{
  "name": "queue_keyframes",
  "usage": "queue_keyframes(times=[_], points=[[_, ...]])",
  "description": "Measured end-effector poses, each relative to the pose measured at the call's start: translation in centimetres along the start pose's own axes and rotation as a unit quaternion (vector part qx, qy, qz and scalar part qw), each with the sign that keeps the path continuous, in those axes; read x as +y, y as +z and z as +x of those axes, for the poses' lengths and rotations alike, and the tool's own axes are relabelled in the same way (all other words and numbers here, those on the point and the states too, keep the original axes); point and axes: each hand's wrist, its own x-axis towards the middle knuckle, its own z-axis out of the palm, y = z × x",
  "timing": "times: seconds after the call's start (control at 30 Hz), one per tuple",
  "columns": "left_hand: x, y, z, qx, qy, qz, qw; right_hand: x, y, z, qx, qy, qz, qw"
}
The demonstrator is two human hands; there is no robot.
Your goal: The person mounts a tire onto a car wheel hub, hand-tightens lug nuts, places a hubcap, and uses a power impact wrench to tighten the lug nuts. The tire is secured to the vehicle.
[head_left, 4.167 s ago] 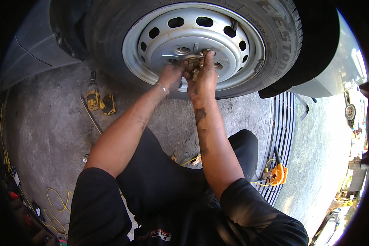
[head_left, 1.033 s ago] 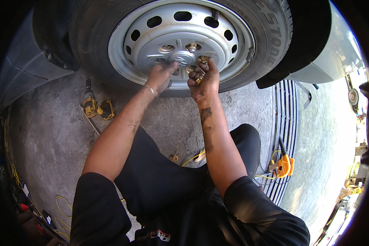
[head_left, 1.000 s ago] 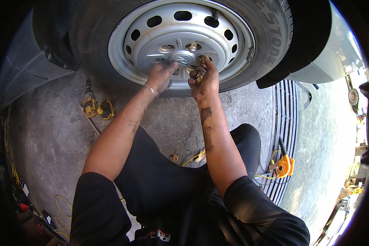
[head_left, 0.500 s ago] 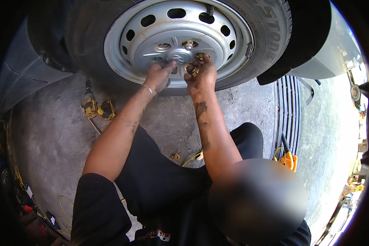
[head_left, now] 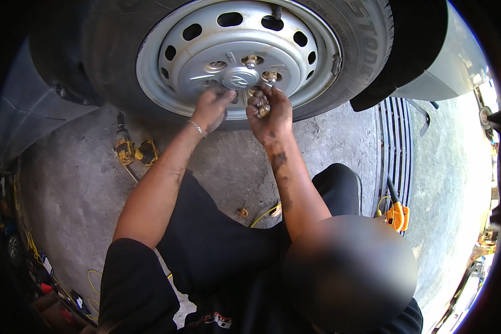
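Brightest far to the right of the wheel [head_left: 239,79], burned out near-white by glare, apparently lit from that side. Dimmer to the left of the wheel, sinking almost to black farther out. Softly shadowed on the concrete floor [head_left: 222,161] just below the wheel. Fairly sharp across the wheel's face. Smeared featureless in a round grey patch [head_left: 350,274] below and right of it. Bowed by fisheye distortion along the floor grating [head_left: 396,146], lower right of the wheel.
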Motion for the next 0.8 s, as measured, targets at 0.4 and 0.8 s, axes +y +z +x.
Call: queue_keyframes(times=[0.4,0.8], points=[[-0.1,0.1,0.1,-0.006,0.001,0.04,0.999,0.7,-5.7,-1.7,0.007,-0.019,-0.199,0.98],[0.5,0.1,-0.1,-0.009,-0.025,0.027,0.999,3.8,-2.8,1.5,0.196,-0.148,-0.177,0.953]])
